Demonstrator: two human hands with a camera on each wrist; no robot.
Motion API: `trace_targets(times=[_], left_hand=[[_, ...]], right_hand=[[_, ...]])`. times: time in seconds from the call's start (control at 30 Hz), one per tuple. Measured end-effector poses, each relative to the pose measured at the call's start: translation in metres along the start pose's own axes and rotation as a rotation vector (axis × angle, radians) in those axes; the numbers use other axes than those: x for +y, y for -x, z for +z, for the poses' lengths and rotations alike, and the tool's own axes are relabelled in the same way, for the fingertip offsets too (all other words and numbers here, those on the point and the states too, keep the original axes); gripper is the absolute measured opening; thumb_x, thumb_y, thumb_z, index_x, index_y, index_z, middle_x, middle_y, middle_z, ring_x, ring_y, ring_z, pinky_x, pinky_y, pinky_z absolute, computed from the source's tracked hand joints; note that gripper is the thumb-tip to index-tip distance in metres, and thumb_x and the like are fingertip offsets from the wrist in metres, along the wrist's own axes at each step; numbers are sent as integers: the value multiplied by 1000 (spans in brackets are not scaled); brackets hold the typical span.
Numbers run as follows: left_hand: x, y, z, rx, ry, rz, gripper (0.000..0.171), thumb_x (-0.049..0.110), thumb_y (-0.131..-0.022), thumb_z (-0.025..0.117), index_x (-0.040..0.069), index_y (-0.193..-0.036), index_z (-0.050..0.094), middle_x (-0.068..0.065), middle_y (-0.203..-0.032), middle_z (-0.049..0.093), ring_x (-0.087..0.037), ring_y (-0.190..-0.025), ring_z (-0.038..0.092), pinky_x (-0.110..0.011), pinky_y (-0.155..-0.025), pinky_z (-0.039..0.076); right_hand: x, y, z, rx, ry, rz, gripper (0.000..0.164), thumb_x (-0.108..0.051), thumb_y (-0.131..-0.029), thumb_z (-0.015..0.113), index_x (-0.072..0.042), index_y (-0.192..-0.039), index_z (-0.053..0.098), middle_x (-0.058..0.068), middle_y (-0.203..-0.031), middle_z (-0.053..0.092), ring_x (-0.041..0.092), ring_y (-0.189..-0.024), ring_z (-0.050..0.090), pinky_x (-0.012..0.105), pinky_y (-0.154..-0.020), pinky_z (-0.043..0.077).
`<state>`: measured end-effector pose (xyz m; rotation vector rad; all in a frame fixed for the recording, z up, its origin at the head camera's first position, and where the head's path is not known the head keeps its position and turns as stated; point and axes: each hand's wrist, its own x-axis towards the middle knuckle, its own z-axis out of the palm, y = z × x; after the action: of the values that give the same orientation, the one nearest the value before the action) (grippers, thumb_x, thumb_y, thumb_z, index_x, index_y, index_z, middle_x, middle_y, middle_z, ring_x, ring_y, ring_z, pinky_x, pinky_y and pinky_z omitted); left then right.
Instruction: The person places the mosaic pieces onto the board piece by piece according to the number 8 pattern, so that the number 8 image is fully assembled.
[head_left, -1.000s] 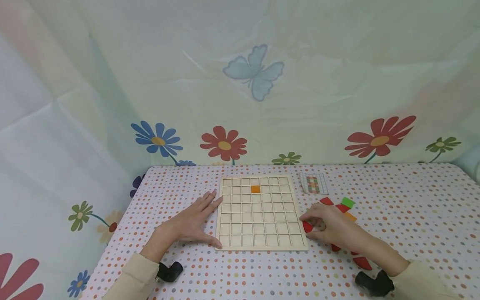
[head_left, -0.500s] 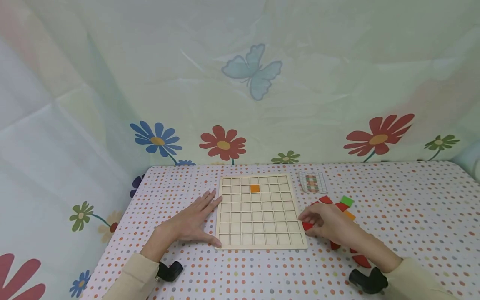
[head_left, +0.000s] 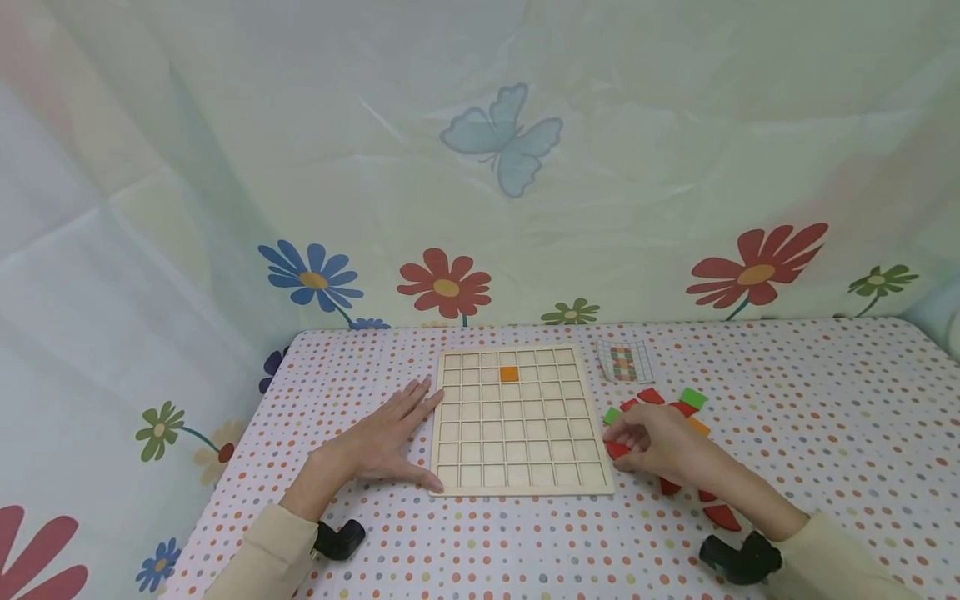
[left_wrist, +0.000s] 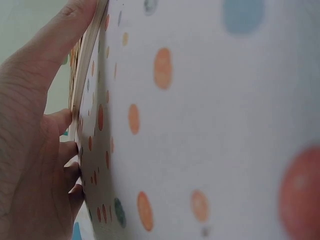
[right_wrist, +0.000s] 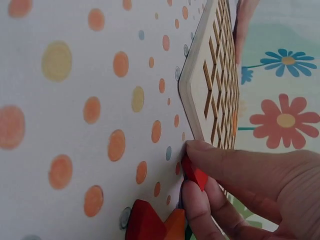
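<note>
A pale wooden grid board lies flat on the table, with one orange square tile in a cell near its far edge. My left hand rests at the board's left side, fingers spread and straight, thumb and fingertips along the rim. At the opposite edge, my right hand pinches a red tile between thumb and fingers, low beside the board's corner. Just beyond its fingertips sits a green tile. Part of the red tile is hidden by the fingers.
Several loose tiles lie around and under the right forearm, among them a green square, an orange tile and a red rounded tile. A small printed pattern card lies beyond them. A flowered cloth hangs behind the dotted table.
The right hand's fingertips have shifted slightly right from the board's edge, and a green tile now shows beside them. The left hand stays in place. The head view has tilted slightly.
</note>
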<state>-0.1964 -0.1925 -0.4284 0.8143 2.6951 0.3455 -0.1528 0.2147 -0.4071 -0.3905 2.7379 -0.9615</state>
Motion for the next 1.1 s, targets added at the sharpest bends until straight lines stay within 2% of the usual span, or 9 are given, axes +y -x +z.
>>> trace_targets(times=[0.23, 0.57, 0.8, 0.93, 1.1], left_hand=[[1, 0, 0, 5, -4, 9, 127, 72, -76, 80, 13, -169, 17, -14, -176, 7, -35, -162, 6, -55, -128, 20], [2, 0, 0, 4, 2, 5, 126, 72, -76, 80, 14, -169, 18, -13, -176, 7, -35, -162, 6, -57, -126, 22], [1, 0, -1, 1, -4, 7, 127, 74, -76, 79, 15, -169, 16, -12, -176, 6, -35, -162, 5, -58, -126, 22], [1, 0, -1, 1, -6, 14, 127, 74, -77, 79, 14, -169, 16, -13, -176, 5, -35, -161, 5, -58, -126, 22], [2, -1, 0, -1, -4, 5, 127, 72, -76, 80, 14, -169, 17, -12, -176, 6, -35, -162, 5, -57, -127, 21]], right_hand=[[5, 7, -1, 12, -63, -75, 25, 7, -76, 85, -3, -98, 77, -2, -86, 66, 12, -72, 56, 23, -61, 51], [8, 10, -2, 20, -79, -83, 26, 6, -75, 85, -6, -95, 73, -1, -85, 63, 14, -74, 57, 24, -62, 51], [8, 9, -2, 93, -34, -79, 23, -1, -79, 89, -12, -88, 72, -5, -85, 65, 14, -79, 58, 25, -65, 51], [5, 7, -3, 130, -49, -84, 21, -2, -79, 90, -13, -86, 74, -4, -86, 67, 15, -79, 58, 25, -63, 50], [-5, 1, -4, 139, -104, -81, 18, -3, -81, 89, -12, -85, 74, -2, -86, 68, 15, -79, 61, 25, -66, 52]])
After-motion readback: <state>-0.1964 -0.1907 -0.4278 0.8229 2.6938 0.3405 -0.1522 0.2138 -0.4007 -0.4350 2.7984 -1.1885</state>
